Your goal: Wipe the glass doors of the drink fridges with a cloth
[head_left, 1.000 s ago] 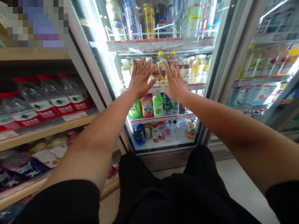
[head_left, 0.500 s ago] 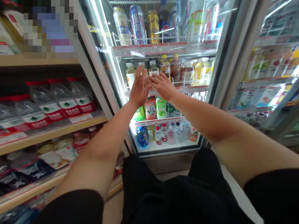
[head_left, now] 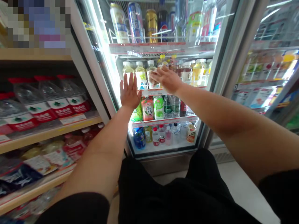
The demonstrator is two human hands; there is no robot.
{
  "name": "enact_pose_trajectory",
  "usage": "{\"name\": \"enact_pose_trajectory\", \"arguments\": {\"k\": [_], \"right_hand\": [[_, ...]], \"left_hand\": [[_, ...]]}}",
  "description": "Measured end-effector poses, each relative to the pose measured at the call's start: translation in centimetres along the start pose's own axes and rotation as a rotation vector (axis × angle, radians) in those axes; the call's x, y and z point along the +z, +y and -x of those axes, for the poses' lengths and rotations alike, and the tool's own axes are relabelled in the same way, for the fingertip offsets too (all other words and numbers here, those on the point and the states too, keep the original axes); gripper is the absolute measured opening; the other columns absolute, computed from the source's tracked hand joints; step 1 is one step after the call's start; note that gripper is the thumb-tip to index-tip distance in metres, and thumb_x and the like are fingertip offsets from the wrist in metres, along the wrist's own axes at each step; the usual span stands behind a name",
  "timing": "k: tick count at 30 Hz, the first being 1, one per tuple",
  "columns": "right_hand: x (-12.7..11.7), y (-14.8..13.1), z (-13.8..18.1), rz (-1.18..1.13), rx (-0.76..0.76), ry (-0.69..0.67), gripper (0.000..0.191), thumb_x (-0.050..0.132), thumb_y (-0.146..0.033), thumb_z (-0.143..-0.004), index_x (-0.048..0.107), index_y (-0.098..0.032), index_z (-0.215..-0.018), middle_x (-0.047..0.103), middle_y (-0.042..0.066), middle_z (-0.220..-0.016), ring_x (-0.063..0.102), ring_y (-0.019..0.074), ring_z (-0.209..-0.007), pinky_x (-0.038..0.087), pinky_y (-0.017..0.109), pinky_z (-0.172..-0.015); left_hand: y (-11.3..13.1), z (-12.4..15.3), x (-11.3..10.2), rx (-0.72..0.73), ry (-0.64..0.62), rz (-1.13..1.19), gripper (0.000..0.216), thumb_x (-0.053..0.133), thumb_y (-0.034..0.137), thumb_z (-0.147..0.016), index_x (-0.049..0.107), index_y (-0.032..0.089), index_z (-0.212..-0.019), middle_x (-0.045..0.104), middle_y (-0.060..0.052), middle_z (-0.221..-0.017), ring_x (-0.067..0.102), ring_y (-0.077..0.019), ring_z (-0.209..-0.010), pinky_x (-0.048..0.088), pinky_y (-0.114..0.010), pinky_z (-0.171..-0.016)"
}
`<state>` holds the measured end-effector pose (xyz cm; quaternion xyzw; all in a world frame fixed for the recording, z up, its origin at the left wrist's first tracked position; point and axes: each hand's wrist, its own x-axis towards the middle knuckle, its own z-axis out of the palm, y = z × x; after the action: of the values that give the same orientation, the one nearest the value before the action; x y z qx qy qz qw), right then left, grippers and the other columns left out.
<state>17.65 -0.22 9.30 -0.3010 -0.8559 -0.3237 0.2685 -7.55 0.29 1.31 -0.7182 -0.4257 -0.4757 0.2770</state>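
My left hand (head_left: pixel 130 94) is raised in front of a lit drinks fridge (head_left: pixel 163 47), fingers spread and nothing in it. It is nearest to the fridge's left side, in front of the shelf of white-capped bottles (head_left: pixel 140 74). My right hand (head_left: pixel 168 80) reaches in from the right at about the same height, its fingers stretched toward the left. Its fingertips are smeared by motion and partly cover a bottle; no held object shows. Whether either hand touches the glass I cannot tell. Below the hands stand a red-labelled bottle (head_left: pixel 147 109) and a green-and-white one (head_left: pixel 158 107).
Cans (head_left: pixel 135 23) line the upper fridge shelf, and small bottles (head_left: pixel 162 133) stand at the bottom. Wooden shelves (head_left: pixel 53 133) with red-capped water bottles (head_left: pixel 53 101) run along my left. A second fridge (head_left: pixel 261 68) is on the right. My knees are close to the fridge base.
My hands have moved apart from being close together. The left hand has shifted left and slightly down, with its fingers spreading; the right has moved slightly right and up.
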Motion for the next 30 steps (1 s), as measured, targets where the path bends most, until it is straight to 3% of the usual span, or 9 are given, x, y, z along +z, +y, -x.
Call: {"name": "enact_pose_trajectory", "arguments": {"k": [5, 8, 10, 13, 18, 20, 23, 28, 30], "right_hand": [[-1.5, 0.2, -0.4, 0.003, 0.23, 0.083, 0.06, 0.034, -0.015, -0.101, 0.044, -0.02, -0.16, 0.035, 0.002, -0.172, 0.036, 0.0315, -0.153, 0.037, 0.051, -0.128], [0.1, -0.2, 1.1, -0.043, 0.159, 0.046, 0.068, 0.044, -0.016, -0.097, 0.035, -0.024, -0.164, 0.028, -0.005, -0.175, 0.022, 0.0275, -0.162, 0.022, 0.053, -0.134], [1.3, -0.3, 2.1, -0.062, 0.076, -0.004, 0.071, 0.05, -0.019, -0.096, 0.032, -0.025, -0.165, 0.028, -0.004, -0.175, 0.016, 0.026, -0.164, 0.016, 0.054, -0.135], [1.9, 0.6, 2.2, -0.095, 0.013, -0.021, 0.061, 0.045, -0.023, -0.102, 0.038, -0.03, -0.162, 0.036, -0.007, -0.172, 0.021, 0.021, -0.163, 0.018, 0.052, -0.135], [1.4, 1.9, 1.6, -0.121, 0.178, 0.123, 0.055, 0.032, -0.02, -0.106, 0.043, -0.021, -0.16, 0.036, -0.002, -0.172, 0.018, 0.0232, -0.163, 0.016, 0.059, -0.133], [1.3, 1.9, 2.0, -0.128, 0.167, 0.088, 0.057, 0.033, -0.018, -0.104, 0.044, -0.022, -0.159, 0.036, -0.003, -0.172, 0.019, 0.0221, -0.163, 0.015, 0.057, -0.133], [1.1, 2.7, 2.4, -0.154, 0.077, -0.009, 0.06, 0.032, -0.019, -0.1, 0.048, -0.027, -0.157, 0.04, -0.009, -0.169, 0.023, 0.0174, -0.162, 0.015, 0.053, -0.135], [0.8, 4.8, 1.9, -0.24, 0.378, 0.312, 0.06, 0.026, -0.037, -0.101, 0.05, -0.026, -0.156, 0.032, -0.006, -0.173, 0.013, 0.0229, -0.164, 0.01, 0.054, -0.133], [0.8, 5.0, 2.0, -0.227, 0.324, 0.26, 0.062, 0.029, -0.038, -0.1, 0.05, -0.023, -0.155, 0.032, -0.007, -0.173, 0.015, 0.0229, -0.164, 0.009, 0.054, -0.134]], "left_hand": [[0.2, 0.2, -0.2, -0.008, -0.015, 0.032, 0.078, 0.044, 0.061, -0.1, 0.026, 0.027, -0.168, 0.021, -0.006, -0.175, -0.002, -0.0256, -0.164, -0.009, -0.053, -0.134], [0.5, 0.1, -0.5, -0.033, -0.049, 0.028, 0.079, 0.046, 0.059, -0.098, 0.027, 0.024, -0.167, 0.021, -0.009, -0.175, -0.002, -0.0284, -0.164, -0.011, -0.054, -0.133], [0.9, -0.3, -0.8, -0.058, -0.059, 0.013, 0.077, 0.046, 0.058, -0.098, 0.029, 0.024, -0.166, 0.023, -0.01, -0.174, -0.001, -0.0296, -0.164, -0.01, -0.055, -0.133], [1.5, -1.4, -1.0, -0.106, -0.007, 0.016, 0.074, 0.041, 0.06, -0.1, 0.032, 0.024, -0.165, 0.021, -0.008, -0.175, 0.0, -0.0295, -0.164, -0.008, -0.057, -0.133], [2.5, -3.0, -0.1, -0.126, 0.057, 0.048, 0.083, 0.029, 0.07, -0.102, 0.025, 0.019, -0.166, 0.007, -0.002, -0.177, -0.027, -0.0195, -0.159, -0.018, -0.052, -0.13], [2.7, -3.1, 0.3, -0.131, 0.053, 0.049, 0.081, 0.028, 0.07, -0.102, 0.023, 0.021, -0.167, 0.004, 0.0, -0.177, -0.031, -0.0164, -0.156, -0.022, -0.05, -0.129], [2.7, -2.9, 0.5, -0.134, 0.037, 0.021, 0.078, 0.033, 0.065, -0.102, 0.026, 0.022, -0.167, 0.004, -0.002, -0.176, -0.024, -0.0187, -0.159, -0.023, -0.051, -0.13], [2.7, -2.9, 0.4, -0.141, 0.033, 0.015, 0.08, 0.032, 0.065, -0.102, 0.021, 0.02, -0.168, 0.002, -0.001, -0.177, -0.032, -0.0201, -0.156, -0.026, -0.051, -0.128], [2.8, -3.0, 0.5, -0.146, 0.026, -0.005, 0.083, 0.028, 0.067, -0.103, 0.019, 0.017, -0.168, 0.0, 0.001, -0.177, -0.039, -0.0183, -0.151, -0.027, -0.049, -0.127]]}}
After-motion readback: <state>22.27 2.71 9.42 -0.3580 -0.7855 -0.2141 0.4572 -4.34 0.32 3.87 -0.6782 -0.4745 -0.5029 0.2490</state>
